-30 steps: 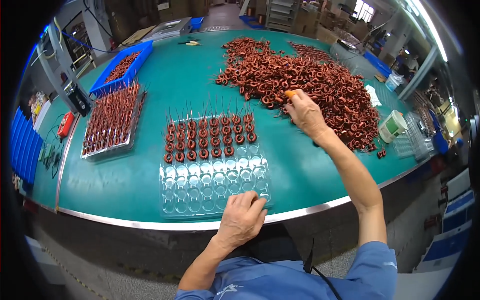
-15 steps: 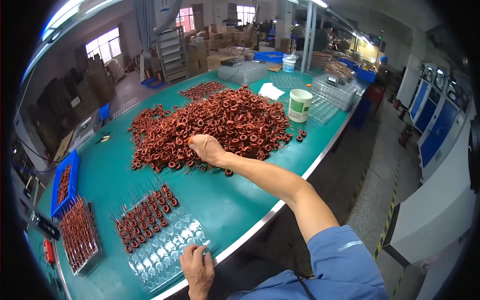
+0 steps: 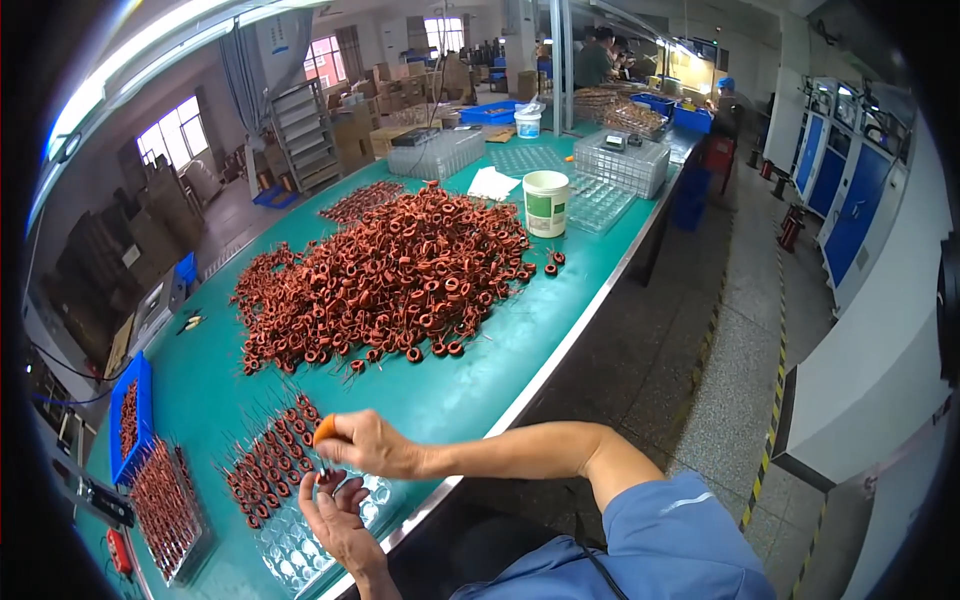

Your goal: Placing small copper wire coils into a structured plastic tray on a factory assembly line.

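Note:
Over the clear plastic blister tray (image 3: 290, 548), my two hands meet around a small red-brown toroidal coil (image 3: 327, 484) with wire leads. My left hand (image 3: 345, 525), palm turned up, has its fingertips closed on the coil from below. From above, my right hand (image 3: 370, 445) is closed at the coil's upper side, where its leads are; its fingers partly hide the contact. An orange cover or piece (image 3: 323, 430) shows at a right fingertip. Rows of coils (image 3: 268, 465) with leads pointing up fill the tray's far left part, while its nearer pockets show bare.
A big heap of loose coils (image 3: 390, 275) lies on the green table (image 3: 470, 390). Left stand a full coil tray (image 3: 165, 515) and a blue bin (image 3: 145, 400). Farther back are a white-green bucket (image 3: 546, 205), clear boxes (image 3: 622, 160) and pliers (image 3: 190, 322). The metal table edge runs beside me.
My right hand has come back from the heap to the tray. My left hand has risen from the tray's near edge to meet it, and a coil is now between them.

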`<action>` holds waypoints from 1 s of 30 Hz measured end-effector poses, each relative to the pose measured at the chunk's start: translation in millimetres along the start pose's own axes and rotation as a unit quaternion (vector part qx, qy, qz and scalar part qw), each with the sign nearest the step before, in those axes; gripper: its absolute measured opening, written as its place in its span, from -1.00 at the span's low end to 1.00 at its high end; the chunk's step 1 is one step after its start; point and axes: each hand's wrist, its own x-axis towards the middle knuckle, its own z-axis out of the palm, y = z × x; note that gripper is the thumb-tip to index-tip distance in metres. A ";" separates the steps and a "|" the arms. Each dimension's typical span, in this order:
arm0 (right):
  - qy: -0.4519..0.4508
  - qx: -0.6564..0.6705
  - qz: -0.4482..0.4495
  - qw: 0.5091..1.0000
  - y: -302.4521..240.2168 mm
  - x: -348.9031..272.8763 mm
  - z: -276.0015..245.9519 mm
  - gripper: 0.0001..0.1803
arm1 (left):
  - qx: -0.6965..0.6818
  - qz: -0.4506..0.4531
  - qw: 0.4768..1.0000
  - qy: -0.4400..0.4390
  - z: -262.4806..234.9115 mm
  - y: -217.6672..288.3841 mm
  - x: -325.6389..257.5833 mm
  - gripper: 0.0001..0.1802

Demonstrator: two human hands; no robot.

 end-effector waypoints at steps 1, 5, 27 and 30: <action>-0.006 0.005 -0.007 1.000 -1.6 -6.9 6.1 -0.76 | -0.004 0.000 1.000 0.026 2.0 1.3 -0.9 -0.65; -0.082 -0.013 0.015 0.996 -5.2 -18.3 4.9 -0.63 | 0.060 0.029 0.998 0.005 -20.4 -3.1 -4.1 -0.73; -0.017 -0.406 -0.444 0.798 -36.0 -60.8 4.9 -0.89 | -0.032 -0.053 0.994 -0.093 -9.4 5.7 -9.8 -0.73; 0.011 -0.282 -0.363 0.888 -20.5 -42.5 -0.3 -0.89 | -0.065 -0.077 0.992 -0.073 -12.5 5.0 -5.8 -0.76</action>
